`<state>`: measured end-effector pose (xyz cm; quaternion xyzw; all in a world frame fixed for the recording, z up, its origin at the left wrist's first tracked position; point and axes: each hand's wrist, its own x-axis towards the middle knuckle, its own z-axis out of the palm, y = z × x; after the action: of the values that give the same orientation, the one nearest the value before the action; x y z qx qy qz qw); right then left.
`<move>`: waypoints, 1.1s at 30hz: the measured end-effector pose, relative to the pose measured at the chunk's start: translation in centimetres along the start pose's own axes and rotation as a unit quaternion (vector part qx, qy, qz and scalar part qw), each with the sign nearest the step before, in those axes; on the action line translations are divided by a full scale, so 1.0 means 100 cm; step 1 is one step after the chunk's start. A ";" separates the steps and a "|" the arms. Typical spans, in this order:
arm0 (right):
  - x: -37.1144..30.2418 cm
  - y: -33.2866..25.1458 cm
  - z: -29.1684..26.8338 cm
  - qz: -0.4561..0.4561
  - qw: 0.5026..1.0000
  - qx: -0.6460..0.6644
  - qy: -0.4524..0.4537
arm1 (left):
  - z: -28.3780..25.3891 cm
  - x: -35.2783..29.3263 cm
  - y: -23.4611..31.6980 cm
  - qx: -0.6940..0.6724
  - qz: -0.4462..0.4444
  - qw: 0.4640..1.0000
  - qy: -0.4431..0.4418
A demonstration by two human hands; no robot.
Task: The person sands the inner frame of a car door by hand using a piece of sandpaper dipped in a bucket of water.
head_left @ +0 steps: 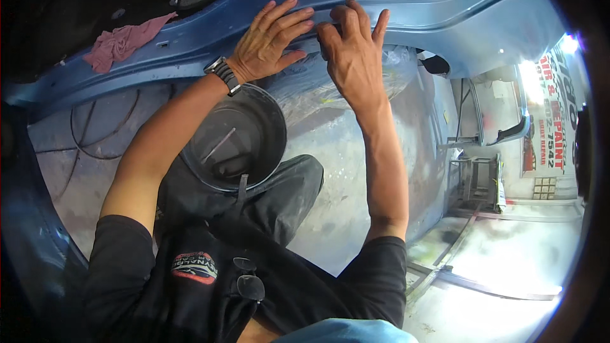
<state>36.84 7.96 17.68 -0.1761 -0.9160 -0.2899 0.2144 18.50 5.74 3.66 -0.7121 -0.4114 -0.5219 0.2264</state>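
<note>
My left hand (273, 37) lies against a blue painted car body panel (216, 28), open, its fingers spread along the ridge. A dark wristwatch is on that wrist. Beside it, my right hand (353, 51) bears on the same ridge with bent fingers and the little finger sticking out. Its fingertips curl inward; what they pinch, if anything, is hidden beneath them. Below the left wrist stands a black bucket (274, 128) with a thin stick (218, 145) inside. A crumpled pink cloth (124, 42) rests on the panel to the left.
Clear plastic sheeting (305, 86) hangs under the panel. Dark cable (79, 143) curls over the floor at left. At right are a metal stand (476, 181), a part-like frame (508, 130) and a printed banner (554, 117). My bent leg (295, 194) is beside the bucket.
</note>
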 end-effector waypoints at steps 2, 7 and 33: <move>-0.008 0.031 -0.013 0.042 0.999 -0.005 0.034 | -0.005 0.006 -0.001 0.002 0.003 1.000 0.004; -0.017 0.030 -0.005 0.067 0.997 0.000 0.031 | -0.002 0.004 0.003 -0.001 -0.004 1.000 0.004; -0.033 0.043 -0.001 0.138 0.985 -0.020 0.100 | 0.003 0.005 0.003 -0.024 -0.003 1.000 0.012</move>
<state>41.62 10.56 18.10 -0.2751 -0.8511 -0.2916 0.3389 18.93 5.98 4.08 -0.7096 -0.3986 -0.5406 0.2127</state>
